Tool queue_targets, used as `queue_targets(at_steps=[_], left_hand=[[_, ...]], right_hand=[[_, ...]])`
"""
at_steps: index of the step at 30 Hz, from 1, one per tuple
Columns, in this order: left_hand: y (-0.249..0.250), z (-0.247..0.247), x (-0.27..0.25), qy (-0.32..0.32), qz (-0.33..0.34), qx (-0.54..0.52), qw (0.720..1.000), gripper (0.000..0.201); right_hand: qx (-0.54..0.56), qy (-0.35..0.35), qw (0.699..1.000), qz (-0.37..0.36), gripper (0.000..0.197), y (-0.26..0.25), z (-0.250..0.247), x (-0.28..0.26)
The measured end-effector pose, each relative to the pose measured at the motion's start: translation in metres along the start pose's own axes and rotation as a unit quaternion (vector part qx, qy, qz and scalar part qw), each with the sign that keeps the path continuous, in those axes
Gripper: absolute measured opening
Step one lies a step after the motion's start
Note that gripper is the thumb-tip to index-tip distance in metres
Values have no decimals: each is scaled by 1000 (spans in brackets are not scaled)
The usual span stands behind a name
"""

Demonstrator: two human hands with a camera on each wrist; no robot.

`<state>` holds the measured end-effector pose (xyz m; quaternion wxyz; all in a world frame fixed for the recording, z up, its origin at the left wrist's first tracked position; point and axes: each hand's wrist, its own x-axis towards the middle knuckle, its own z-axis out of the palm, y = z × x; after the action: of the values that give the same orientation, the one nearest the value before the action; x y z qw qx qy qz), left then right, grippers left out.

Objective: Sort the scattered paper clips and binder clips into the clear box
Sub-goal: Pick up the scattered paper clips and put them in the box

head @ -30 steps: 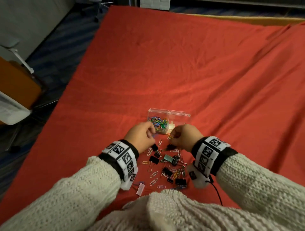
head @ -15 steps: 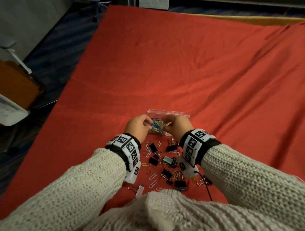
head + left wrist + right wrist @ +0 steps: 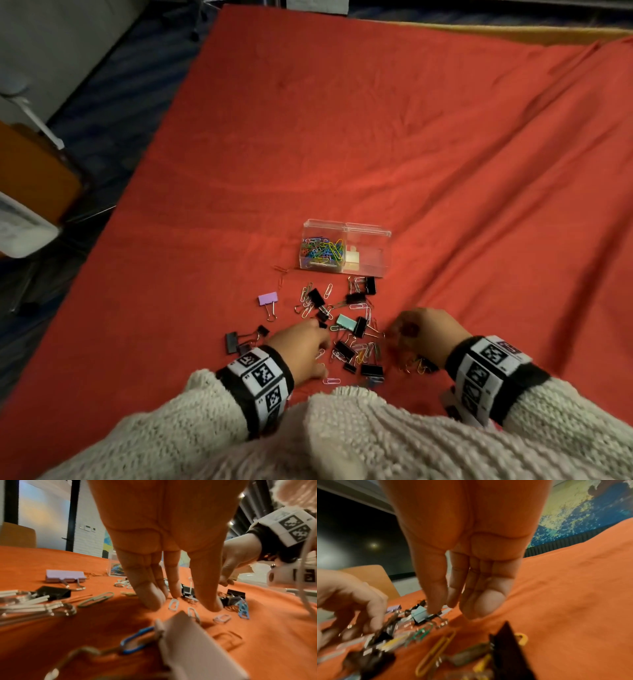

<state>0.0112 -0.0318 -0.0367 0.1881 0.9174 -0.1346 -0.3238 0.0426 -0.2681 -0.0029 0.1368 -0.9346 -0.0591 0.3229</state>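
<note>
While both hands reach down into the scatter on the red cloth (image 3: 445, 144), neither holds anything. Left hand (image 3: 301, 346): fingers (image 3: 150, 595) extended, tips touching the cloth among white paper clips (image 3: 174, 603). Right hand (image 3: 424, 330): fingers (image 3: 481, 601) straight and relaxed, just above a teal binder clip (image 3: 419, 614). Clear box (image 3: 346, 248): at 12 o'clock from the hands, well apart from them; its left compartment holds coloured paper clips (image 3: 322, 250). Black binder clips (image 3: 317, 297) and loose clips lie between box and hands. A purple binder clip (image 3: 268, 298) lies at 10 o'clock from the left hand.
</note>
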Motion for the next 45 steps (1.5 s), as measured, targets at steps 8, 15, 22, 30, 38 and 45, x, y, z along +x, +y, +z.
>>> queue_targets(at_steps=[8, 15, 22, 30, 38, 45], left_hand=[[2, 10, -2, 43, -17, -5, 999, 24], [-1, 7, -4, 29, -15, -36, 999, 25], [7, 5, -7, 24, 37, -80, 996, 24], [16, 21, -1, -23, 59, 2, 998, 17], [16, 12, -4, -42, 33, -20, 998, 14], [6, -1, -5, -28, 29, -54, 998, 15]], right_hand=[[-91, -25, 995, -11, 35, 9, 29, -11], [-94, -14, 995, -26, 28, -12, 30, -5], [-63, 3, 994, -91, 27, -35, 32, 4], [-110, -10, 992, -64, 28, -44, 37, 13], [-183, 9, 978, -100, 39, -51, 40, 16], [-136, -55, 984, -98, 28, -52, 42, 18]])
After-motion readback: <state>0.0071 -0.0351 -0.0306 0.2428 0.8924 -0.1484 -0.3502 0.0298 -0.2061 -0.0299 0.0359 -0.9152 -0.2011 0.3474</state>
